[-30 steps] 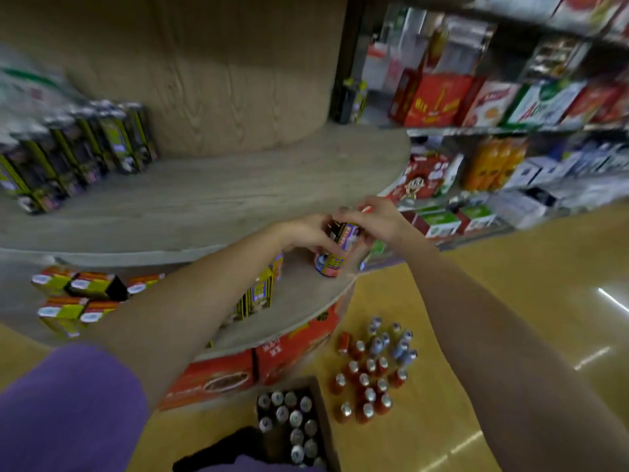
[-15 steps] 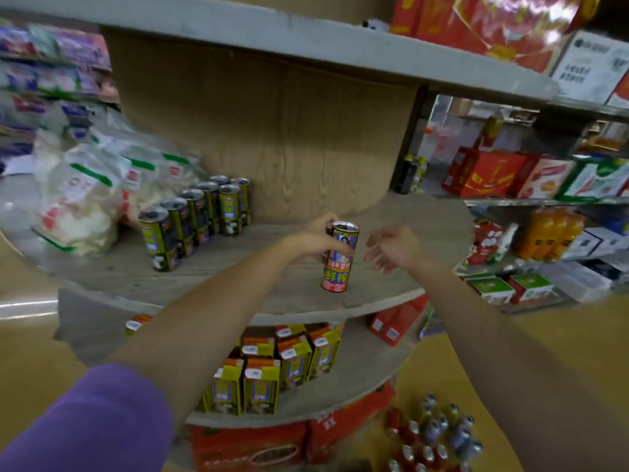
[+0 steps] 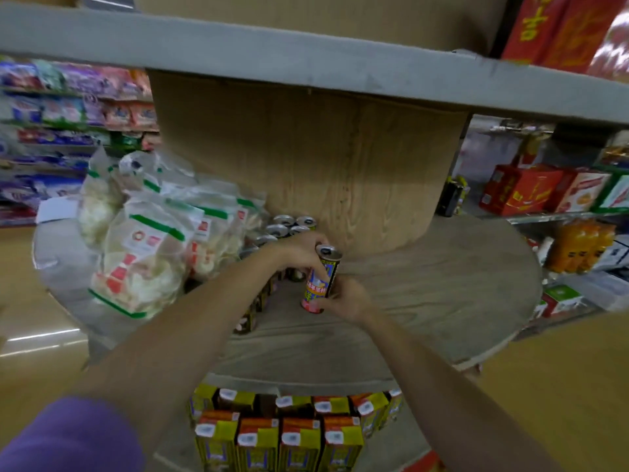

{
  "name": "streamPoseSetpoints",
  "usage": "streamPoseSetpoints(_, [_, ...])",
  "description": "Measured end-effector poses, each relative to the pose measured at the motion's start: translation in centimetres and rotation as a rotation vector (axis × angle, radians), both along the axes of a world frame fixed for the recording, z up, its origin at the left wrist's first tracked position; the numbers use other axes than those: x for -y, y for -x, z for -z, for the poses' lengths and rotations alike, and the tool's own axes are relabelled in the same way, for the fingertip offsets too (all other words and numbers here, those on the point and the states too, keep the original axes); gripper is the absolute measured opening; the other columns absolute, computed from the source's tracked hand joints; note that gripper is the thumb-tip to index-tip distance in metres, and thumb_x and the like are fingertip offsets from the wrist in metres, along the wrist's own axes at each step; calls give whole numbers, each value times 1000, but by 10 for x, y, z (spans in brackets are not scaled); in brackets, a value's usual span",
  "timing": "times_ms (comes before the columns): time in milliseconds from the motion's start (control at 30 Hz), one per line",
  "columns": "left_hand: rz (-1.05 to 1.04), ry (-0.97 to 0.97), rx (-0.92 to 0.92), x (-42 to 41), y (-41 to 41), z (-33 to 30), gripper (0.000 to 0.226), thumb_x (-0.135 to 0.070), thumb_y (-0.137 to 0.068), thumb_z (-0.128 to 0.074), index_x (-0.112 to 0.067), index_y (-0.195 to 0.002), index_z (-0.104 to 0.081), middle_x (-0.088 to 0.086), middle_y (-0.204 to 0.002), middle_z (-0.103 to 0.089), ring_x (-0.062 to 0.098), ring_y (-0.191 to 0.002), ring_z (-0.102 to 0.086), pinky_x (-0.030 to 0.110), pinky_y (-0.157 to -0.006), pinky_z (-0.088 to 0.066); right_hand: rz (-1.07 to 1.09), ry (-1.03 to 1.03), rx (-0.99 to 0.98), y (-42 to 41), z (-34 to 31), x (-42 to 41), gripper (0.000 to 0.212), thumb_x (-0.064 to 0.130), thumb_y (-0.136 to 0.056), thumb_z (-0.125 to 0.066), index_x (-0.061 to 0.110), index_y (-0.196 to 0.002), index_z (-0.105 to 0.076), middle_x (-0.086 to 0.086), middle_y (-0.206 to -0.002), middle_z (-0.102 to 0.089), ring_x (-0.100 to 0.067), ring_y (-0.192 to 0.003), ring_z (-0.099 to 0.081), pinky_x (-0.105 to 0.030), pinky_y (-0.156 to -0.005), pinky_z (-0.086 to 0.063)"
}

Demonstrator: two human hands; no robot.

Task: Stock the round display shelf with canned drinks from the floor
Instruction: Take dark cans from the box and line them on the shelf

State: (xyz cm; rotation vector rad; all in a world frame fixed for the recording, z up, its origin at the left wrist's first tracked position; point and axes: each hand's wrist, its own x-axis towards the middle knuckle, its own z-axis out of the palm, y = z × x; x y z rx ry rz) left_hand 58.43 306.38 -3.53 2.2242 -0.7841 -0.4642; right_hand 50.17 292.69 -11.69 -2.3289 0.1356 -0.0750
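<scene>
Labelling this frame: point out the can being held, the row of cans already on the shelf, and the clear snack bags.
held can (image 3: pixel 318 284), head view, on its printed side.
shelved cans (image 3: pixel 278 229), head view, on one silver lid.
snack bags (image 3: pixel 143 264), head view, on the front bag's face.

The round display shelf (image 3: pixel 425 301) looks like pale wood, matt with visible grain, and its edge is dull grey and a bit scuffed. The central drum (image 3: pixel 306 158) at 12 o'clock has that same woodgrain finish. The can (image 3: pixel 318 281) is shiny metal on top with a glossy printed wrap. The bags (image 3: pixel 143 260) at 9 o'clock are clear crinkly plastic. The cartons (image 3: pixel 289 441) down at 6 o'clock look like coated paper, and the floor (image 3: pixel 561 386) is smooth and kinda glossy.
</scene>
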Motion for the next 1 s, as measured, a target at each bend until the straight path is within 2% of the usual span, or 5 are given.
streamPoseSetpoints(100, [23,-87,147,-16,-18,-6,54,-14,-60,-90,-20,-103,-58,11,-106,-63,23,-92,-63,41,-76,-54,59,81,-22,-19,7,-26,54,35,-70,-85,16,-117,-67,-6,-111,-71,-22,-107,-65,-28,-81,-48])
streamPoseSetpoints(333, [103,-281,362,-37,-45,-12,60,-21,-67,-88,-9,-120,-62,3,-118,-62,21,-107,-58,29,-84,-49,136,165,-45,-52,26,-54,60,36,-77,-80,17,-129,-58,-9,-124,-65,-29,-117,-58,-26,-78,-40])
streamPoseSetpoints(633, [192,-402,745,-30,-67,-9,47,-39,-63,-87,-26,-105,-72,-3,-122,-54,22,-122,-42,46,-98,-43,231,221,-123,-89,32,-55,78,31,-85,-71,7,-148,-31,-16,-144,-42,-34,-132,-39,-33,-104,-38])
streamPoseSetpoints(867, [156,-394,574,-29,-77,-9,36,-38,-61,-87,-12,-72,-63,13,-80,-65,27,-73,-60,34,-63,-45,101,74,-149,-90,20,-47,63,28,-75,-83,17,-130,-53,-2,-120,-63,-21,-111,-61,-26,-86,-48])
streamPoseSetpoints(1000, [146,-382,532,-27,-73,-11,38,-37,-60,-87,-11,-71,-62,14,-82,-65,31,-76,-61,37,-62,-47,63,-32,-131,-106,35,-37,90,38,-52,-86,22,-134,-52,-1,-126,-62,-23,-113,-59,-43,-99,-49])
